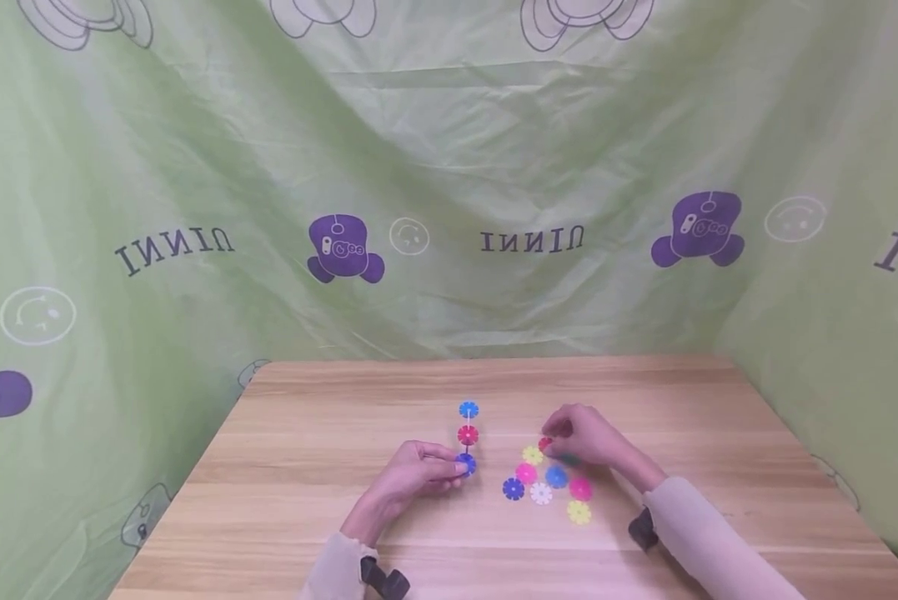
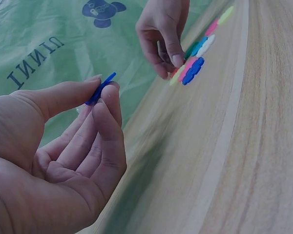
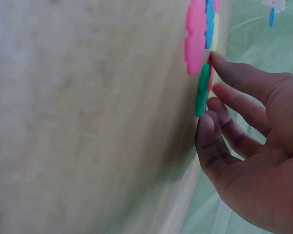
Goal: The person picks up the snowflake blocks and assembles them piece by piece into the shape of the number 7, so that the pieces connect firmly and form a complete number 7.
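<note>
My left hand (image 1: pixel 418 469) pinches a dark blue notched plastic disc (image 1: pixel 467 465) between thumb and fingers. It is the near end of a linked chain. Beyond it in the head view come a red disc (image 1: pixel 468 435) and a light blue disc (image 1: pixel 469 409), with thin edge-on pieces between them. In the left wrist view the blue disc (image 2: pixel 101 88) shows nearly edge-on. My right hand (image 1: pixel 585 435) is down at the table, thumb and fingers curled at the edges of another red disc (image 1: pixel 545 445). A green disc (image 3: pixel 202 90) lies against it, partly hidden under the hand.
Loose discs lie close together on the wooden table (image 1: pixel 306 517): yellow (image 1: pixel 533 455), pink (image 1: pixel 526 473), light blue (image 1: pixel 557 477), dark blue (image 1: pixel 514 489), white (image 1: pixel 541 493), and another pink (image 1: pixel 580 489) and yellow (image 1: pixel 579 512). A green printed cloth (image 1: pixel 433 150) hangs around the table.
</note>
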Available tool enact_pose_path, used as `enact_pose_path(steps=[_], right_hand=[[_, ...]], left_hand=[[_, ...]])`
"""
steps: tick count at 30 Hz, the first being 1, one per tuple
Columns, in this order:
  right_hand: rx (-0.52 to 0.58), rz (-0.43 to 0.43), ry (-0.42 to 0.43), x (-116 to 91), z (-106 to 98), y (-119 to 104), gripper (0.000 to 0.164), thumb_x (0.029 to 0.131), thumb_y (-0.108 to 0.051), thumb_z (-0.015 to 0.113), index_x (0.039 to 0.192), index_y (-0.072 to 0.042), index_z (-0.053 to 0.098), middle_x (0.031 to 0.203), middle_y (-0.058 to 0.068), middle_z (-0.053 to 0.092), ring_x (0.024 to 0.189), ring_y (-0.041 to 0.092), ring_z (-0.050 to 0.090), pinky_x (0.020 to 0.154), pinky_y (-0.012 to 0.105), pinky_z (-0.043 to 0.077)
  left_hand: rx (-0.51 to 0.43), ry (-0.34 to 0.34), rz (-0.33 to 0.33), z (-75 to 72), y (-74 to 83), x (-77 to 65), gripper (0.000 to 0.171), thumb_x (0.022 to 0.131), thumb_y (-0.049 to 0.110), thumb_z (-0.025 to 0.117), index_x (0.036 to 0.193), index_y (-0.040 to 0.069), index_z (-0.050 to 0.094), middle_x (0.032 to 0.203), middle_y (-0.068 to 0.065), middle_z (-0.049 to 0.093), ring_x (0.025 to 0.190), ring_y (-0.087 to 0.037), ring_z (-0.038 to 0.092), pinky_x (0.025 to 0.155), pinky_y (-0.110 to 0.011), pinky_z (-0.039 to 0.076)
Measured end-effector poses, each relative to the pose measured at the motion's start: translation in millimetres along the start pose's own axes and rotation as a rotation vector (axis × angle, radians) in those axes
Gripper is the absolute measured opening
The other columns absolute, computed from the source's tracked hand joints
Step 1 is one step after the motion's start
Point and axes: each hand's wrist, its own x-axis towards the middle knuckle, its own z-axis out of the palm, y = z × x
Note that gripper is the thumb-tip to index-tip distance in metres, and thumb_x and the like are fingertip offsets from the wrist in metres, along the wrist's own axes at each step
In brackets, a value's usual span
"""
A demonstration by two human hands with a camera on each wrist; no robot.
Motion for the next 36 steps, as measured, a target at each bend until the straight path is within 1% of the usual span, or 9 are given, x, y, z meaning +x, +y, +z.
enact_pose_path(steps=[4, 9, 13, 17, 22, 27, 33, 36], right_hand=[[0.013, 0.037, -0.013, 3.7, -0.2, 2.4, 0.016, 0.083, -0.012, 0.088, 0.096, -0.011, 0.078, 0.096, 0.002, 0.075, 0.09, 0.016, 0.066, 0.086, 0.039, 0.059], [0.016, 0.097, -0.032, 8.9, -0.5, 4.7, 0.016, 0.083, -0.012, 0.088, 0.094, -0.011, 0.077, 0.093, 0.003, 0.072, 0.085, 0.017, 0.062, 0.078, 0.033, 0.055], [0.023, 0.129, -0.034, 11.4, -1.6, 5.5, 0.015, 0.083, -0.012, 0.088, 0.093, -0.011, 0.076, 0.092, 0.004, 0.07, 0.085, 0.019, 0.061, 0.076, 0.031, 0.053], [0.021, 0.119, -0.028, 11.1, -1.8, 5.4, 0.016, 0.085, -0.013, 0.087, 0.095, -0.01, 0.075, 0.091, 0.004, 0.069, 0.084, 0.019, 0.059, 0.076, 0.032, 0.052], [0.037, 0.105, -0.032, 6.9, 0.4, 4.2, 0.016, 0.086, -0.011, 0.085, 0.094, -0.009, 0.072, 0.087, 0.004, 0.066, 0.082, 0.019, 0.058, 0.075, 0.031, 0.05], [0.017, 0.052, -0.019, 6.0, 2.4, 2.6, 0.017, 0.085, -0.009, 0.085, 0.092, -0.008, 0.07, 0.084, 0.003, 0.066, 0.08, 0.017, 0.059, 0.075, 0.031, 0.052], [-0.021, 0.015, -0.001, 8.2, -0.2, -2.2, 0.017, 0.085, -0.007, 0.085, 0.09, -0.01, 0.07, 0.083, 0.001, 0.067, 0.079, 0.016, 0.06, 0.075, 0.031, 0.054], [-0.012, 0.006, 0.008, 7.0, -1.1, -6.6, 0.015, 0.086, -0.006, 0.084, 0.089, -0.011, 0.07, 0.083, 0.0, 0.07, 0.078, 0.015, 0.061, 0.075, 0.031, 0.055]], left_hand=[[0.005, -0.003, 0.002, 0.4, 0.5, 0.0, 0.025, 0.09, 0.009, 0.08, 0.112, -0.002, 0.074, 0.094, -0.007, 0.082, 0.079, -0.01, 0.075, 0.077, -0.023, 0.063], [-0.002, 0.001, -0.003, 1.4, 1.3, -0.2, 0.024, 0.09, 0.008, 0.079, 0.112, -0.002, 0.075, 0.089, -0.004, 0.082, 0.076, -0.008, 0.073, 0.075, -0.022, 0.062], [0.002, 0.001, 0.0, 1.6, 4.2, -0.2, 0.025, 0.09, 0.009, 0.08, 0.112, -0.001, 0.075, 0.088, -0.003, 0.081, 0.075, -0.008, 0.073, 0.074, -0.021, 0.061], [0.014, 0.009, 0.005, 1.3, 5.5, -0.5, 0.025, 0.09, 0.009, 0.08, 0.112, -0.001, 0.075, 0.089, -0.004, 0.081, 0.077, -0.009, 0.073, 0.074, -0.021, 0.061], [0.02, 0.011, 0.001, 1.0, 3.2, -2.2, 0.025, 0.09, 0.009, 0.08, 0.112, -0.001, 0.075, 0.091, -0.004, 0.082, 0.076, -0.008, 0.073, 0.074, -0.021, 0.061], [0.02, 0.016, 0.006, -0.5, 2.4, -2.5, 0.025, 0.09, 0.009, 0.08, 0.112, -0.001, 0.075, 0.09, -0.004, 0.082, 0.075, -0.008, 0.073, 0.074, -0.021, 0.061], [0.017, 0.022, 0.013, -2.7, 4.1, -1.3, 0.024, 0.09, 0.009, 0.079, 0.111, -0.002, 0.075, 0.089, -0.003, 0.081, 0.076, -0.009, 0.074, 0.074, -0.021, 0.061], [0.017, 0.016, 0.013, -3.2, 3.5, -1.3, 0.024, 0.09, 0.009, 0.079, 0.111, -0.002, 0.075, 0.089, -0.004, 0.081, 0.076, -0.008, 0.073, 0.074, -0.021, 0.061]])
